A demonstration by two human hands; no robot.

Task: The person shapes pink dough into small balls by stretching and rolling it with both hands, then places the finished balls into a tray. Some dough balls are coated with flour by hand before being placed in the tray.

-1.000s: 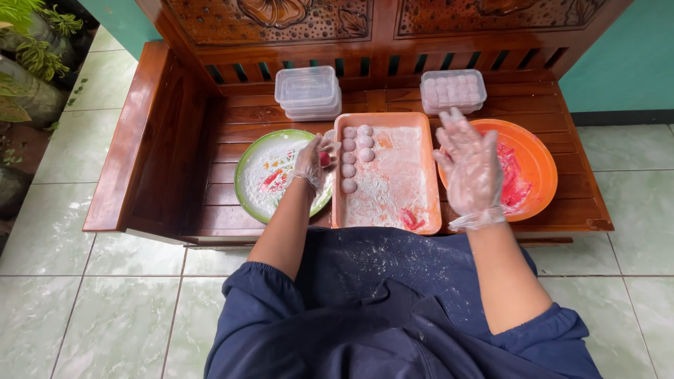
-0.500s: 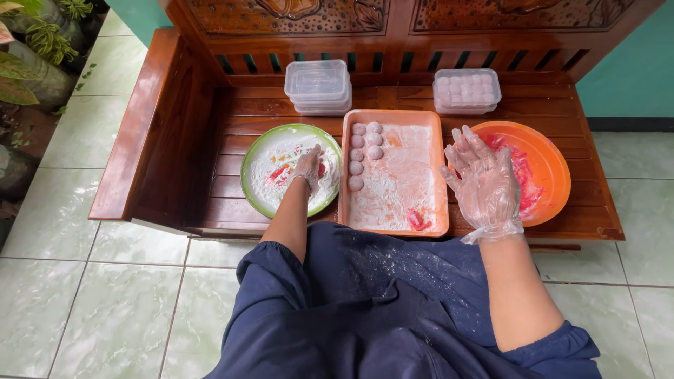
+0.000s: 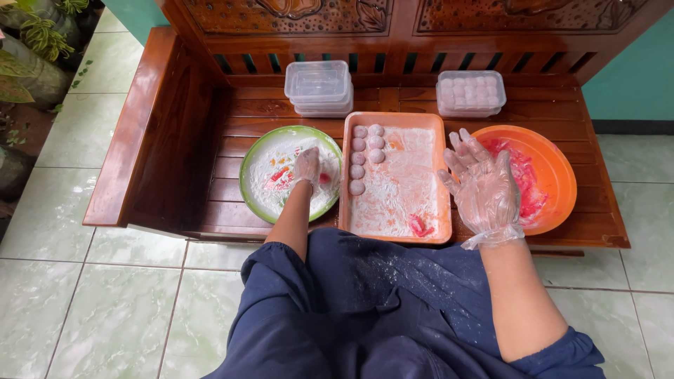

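Observation:
My left hand [image 3: 307,167], in a thin plastic glove, rests on the floured green-rimmed plate [image 3: 261,202] and touches a pink piece there; whether it grips that piece I cannot tell. My right hand [image 3: 484,188], also gloved, hovers with fingers spread between the orange tray [image 3: 397,185] and the orange bowl [image 3: 556,165], holding nothing. The tray is dusted with flour and carries several pale pink dough balls [image 3: 365,154] at its far left, plus a red bit [image 3: 420,226] near its front edge. Pink dough [image 3: 519,177] lies in the bowl.
All of this sits on a wooden bench [image 3: 175,126] with a carved back. A stack of clear lidded boxes [image 3: 319,87] and a box filled with balls [image 3: 470,92] stand at the rear. Tiled floor surrounds it, with plants [image 3: 28,49] at the left. My dark blue lap [image 3: 379,295] is floury.
My left hand has moved from the tray's left edge down onto the green plate. My right hand has stayed raised with fingers spread, drifting slightly toward me.

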